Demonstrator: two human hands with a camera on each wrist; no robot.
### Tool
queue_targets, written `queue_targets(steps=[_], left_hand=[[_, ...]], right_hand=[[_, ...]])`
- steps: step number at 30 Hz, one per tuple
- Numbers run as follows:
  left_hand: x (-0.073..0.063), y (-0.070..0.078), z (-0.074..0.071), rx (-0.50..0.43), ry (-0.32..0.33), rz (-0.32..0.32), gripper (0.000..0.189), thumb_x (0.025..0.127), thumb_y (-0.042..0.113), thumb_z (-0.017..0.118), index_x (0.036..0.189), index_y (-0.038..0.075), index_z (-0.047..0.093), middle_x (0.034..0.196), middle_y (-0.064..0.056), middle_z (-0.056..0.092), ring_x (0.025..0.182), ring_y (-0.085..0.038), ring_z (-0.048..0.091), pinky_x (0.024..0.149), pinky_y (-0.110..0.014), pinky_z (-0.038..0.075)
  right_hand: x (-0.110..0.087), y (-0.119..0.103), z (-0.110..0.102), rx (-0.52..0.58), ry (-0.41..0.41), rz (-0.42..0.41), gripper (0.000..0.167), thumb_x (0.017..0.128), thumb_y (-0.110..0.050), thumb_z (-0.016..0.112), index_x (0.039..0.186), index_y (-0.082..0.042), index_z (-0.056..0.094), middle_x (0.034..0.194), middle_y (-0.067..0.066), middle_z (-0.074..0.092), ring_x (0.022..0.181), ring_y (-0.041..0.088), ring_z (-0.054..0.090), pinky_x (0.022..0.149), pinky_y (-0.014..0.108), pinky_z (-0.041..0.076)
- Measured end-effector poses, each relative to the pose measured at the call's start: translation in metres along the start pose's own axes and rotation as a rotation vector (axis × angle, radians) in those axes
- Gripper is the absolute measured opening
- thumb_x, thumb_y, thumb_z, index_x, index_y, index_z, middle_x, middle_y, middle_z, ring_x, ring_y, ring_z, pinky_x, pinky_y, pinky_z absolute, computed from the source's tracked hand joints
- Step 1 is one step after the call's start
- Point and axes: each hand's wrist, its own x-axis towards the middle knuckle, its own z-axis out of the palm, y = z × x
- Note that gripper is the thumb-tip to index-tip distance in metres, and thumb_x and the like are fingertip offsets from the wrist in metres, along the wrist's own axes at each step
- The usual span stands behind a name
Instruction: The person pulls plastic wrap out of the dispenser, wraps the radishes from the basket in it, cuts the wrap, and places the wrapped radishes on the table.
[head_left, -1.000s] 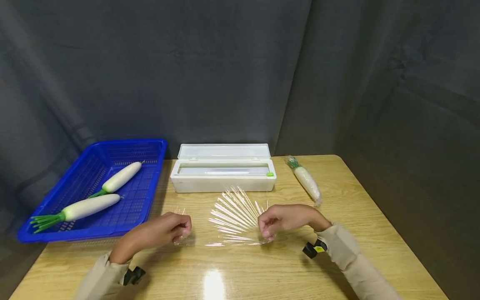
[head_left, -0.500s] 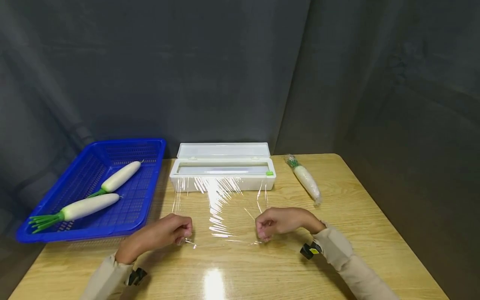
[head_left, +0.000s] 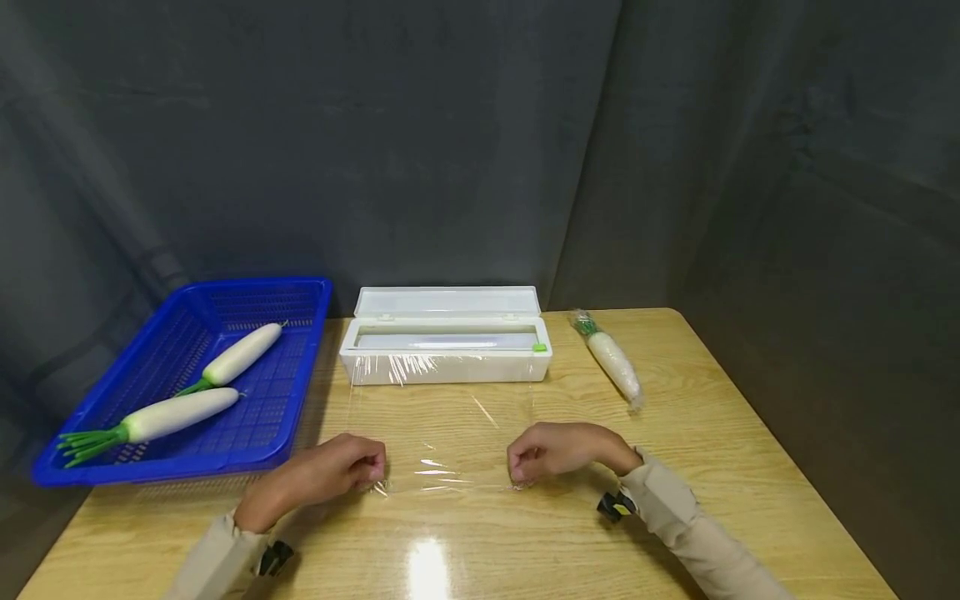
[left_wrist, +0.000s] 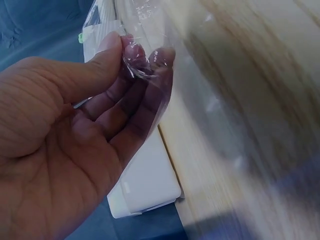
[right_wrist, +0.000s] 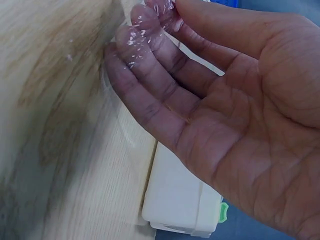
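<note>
A clear sheet of plastic wrap (head_left: 435, 433) stretches from a white wrap dispenser box (head_left: 446, 368) toward the near side of the table. My left hand (head_left: 341, 467) pinches its near left corner between thumb and fingers. The near right corner is pinched by my right hand (head_left: 558, 452). In the left wrist view, film (left_wrist: 142, 65) lies crinkled over the fingertips of the left hand (left_wrist: 80, 115). The right wrist view has film (right_wrist: 137, 42) across the fingers of the right hand (right_wrist: 215, 100). The box's lid (head_left: 447, 301) stands raised, and a green slider (head_left: 539, 347) sits at its right end.
A blue basket (head_left: 310, 367) at the left holds two white radishes, the nearer radish (head_left: 183, 414) with its green stalks on the rim. Right of the box lies a film-wrapped radish (head_left: 615, 362). A dark curtain (head_left: 450, 142) hangs behind the wooden table (head_left: 712, 433).
The film has drawn tauter and lower between the box and the hands, with fewer glinting creases. Both hands have moved slightly inward, still pinching its corners.
</note>
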Motion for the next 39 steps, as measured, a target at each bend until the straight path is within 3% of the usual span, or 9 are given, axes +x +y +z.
queue_targets(steps=[9, 16, 25, 34, 39], left_hand=[[-0.0015, -0.0035, 0.0023, 0.048, -0.007, -0.04, 0.018, 0.097, 0.002, 0.069, 0.084, 0.014, 0.065, 0.076, 0.013, 0.055, 0.073, 0.005, 0.046, 0.062, -0.02, 0.043], [-0.0018, -0.0036, 0.0017, -0.004, -0.035, -0.086, 0.013, 0.095, 0.01, 0.075, 0.085, 0.015, 0.069, 0.08, 0.014, 0.061, 0.073, 0.006, 0.05, 0.065, -0.019, 0.047], [-0.0035, -0.0003, 0.0039, -0.021, -0.061, -0.153, 0.016, 0.088, 0.009, 0.082, 0.087, 0.015, 0.068, 0.077, 0.015, 0.055, 0.07, 0.004, 0.048, 0.062, -0.019, 0.044], [-0.0053, 0.0018, 0.0062, 0.016, -0.034, -0.118, 0.017, 0.09, 0.006, 0.079, 0.086, 0.018, 0.067, 0.079, 0.016, 0.056, 0.073, 0.005, 0.049, 0.064, -0.019, 0.045], [-0.0044, 0.0028, 0.0069, 0.015, -0.018, -0.125, 0.015, 0.093, 0.007, 0.076, 0.087, 0.019, 0.068, 0.08, 0.017, 0.058, 0.073, 0.005, 0.05, 0.064, -0.02, 0.046]], right_hand=[[-0.0033, -0.0043, 0.0024, -0.003, 0.014, 0.036, 0.012, 0.102, -0.009, 0.066, 0.096, -0.003, 0.074, 0.091, 0.001, 0.073, 0.077, -0.003, 0.056, 0.073, 0.018, 0.05], [-0.0056, -0.0061, 0.0027, -0.061, 0.023, 0.025, 0.012, 0.102, -0.009, 0.066, 0.097, -0.005, 0.076, 0.093, -0.002, 0.074, 0.08, -0.005, 0.059, 0.077, 0.019, 0.054], [-0.0071, -0.0051, 0.0019, -0.07, 0.051, -0.011, 0.012, 0.102, -0.007, 0.065, 0.097, -0.003, 0.076, 0.091, 0.001, 0.074, 0.08, -0.005, 0.058, 0.075, 0.019, 0.054], [-0.0069, -0.002, 0.0029, -0.037, 0.094, 0.009, 0.012, 0.102, -0.009, 0.066, 0.095, -0.003, 0.074, 0.085, 0.006, 0.072, 0.072, -0.004, 0.055, 0.069, 0.018, 0.051], [-0.007, -0.0022, 0.001, -0.046, 0.147, 0.004, 0.012, 0.103, -0.01, 0.066, 0.095, -0.005, 0.074, 0.084, -0.001, 0.069, 0.074, -0.002, 0.055, 0.07, 0.019, 0.051]])
